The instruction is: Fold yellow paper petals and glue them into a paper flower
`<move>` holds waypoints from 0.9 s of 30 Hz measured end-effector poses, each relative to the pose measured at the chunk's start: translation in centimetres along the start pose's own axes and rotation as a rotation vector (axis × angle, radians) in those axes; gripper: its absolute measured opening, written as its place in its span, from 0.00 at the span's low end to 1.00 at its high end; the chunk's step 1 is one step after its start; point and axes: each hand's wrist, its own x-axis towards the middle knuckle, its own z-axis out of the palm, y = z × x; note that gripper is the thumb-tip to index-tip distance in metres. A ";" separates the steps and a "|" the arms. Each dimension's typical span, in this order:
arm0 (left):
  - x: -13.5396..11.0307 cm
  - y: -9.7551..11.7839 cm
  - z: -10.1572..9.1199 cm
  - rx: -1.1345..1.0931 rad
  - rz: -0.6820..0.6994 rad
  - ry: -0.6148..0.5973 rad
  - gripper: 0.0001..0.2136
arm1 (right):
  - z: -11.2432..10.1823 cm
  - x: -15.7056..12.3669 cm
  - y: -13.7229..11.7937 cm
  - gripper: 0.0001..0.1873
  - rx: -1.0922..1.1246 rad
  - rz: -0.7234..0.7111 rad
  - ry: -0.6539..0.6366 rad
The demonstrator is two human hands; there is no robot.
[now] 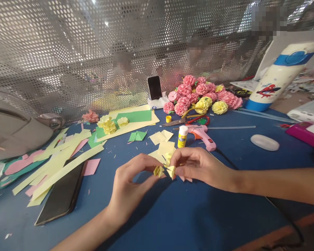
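A perforated metal panel (pixel 68 62) stands behind the blue desk (pixel 178 223). At the left edge sits a grey bag (pixel 21 130); toward the panel lies a heap of pink and yellow paper flowers (pixel 206 94), near a Spider-Man bottle (pixel 279 76). Over the desk, the left hand (pixel 133 179) and right hand (pixel 201 165) face each other. Beyond them, a pink glue gun (pixel 202 136) lies beside an upright glue stick (pixel 182 138). The fingers of each hand pinch folded yellow paper (pixel 171 171); whether it is one joined piece, I cannot tell.
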 end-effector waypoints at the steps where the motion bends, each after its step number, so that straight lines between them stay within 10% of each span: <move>1: 0.0 0.1 0.0 0.024 0.033 0.001 0.07 | 0.1 0.0 0.0 0.08 0.032 0.019 -0.018; 27: -0.2 0.8 0.4 0.226 0.213 -0.065 0.10 | 0.5 0.3 0.1 0.18 0.018 0.215 -0.045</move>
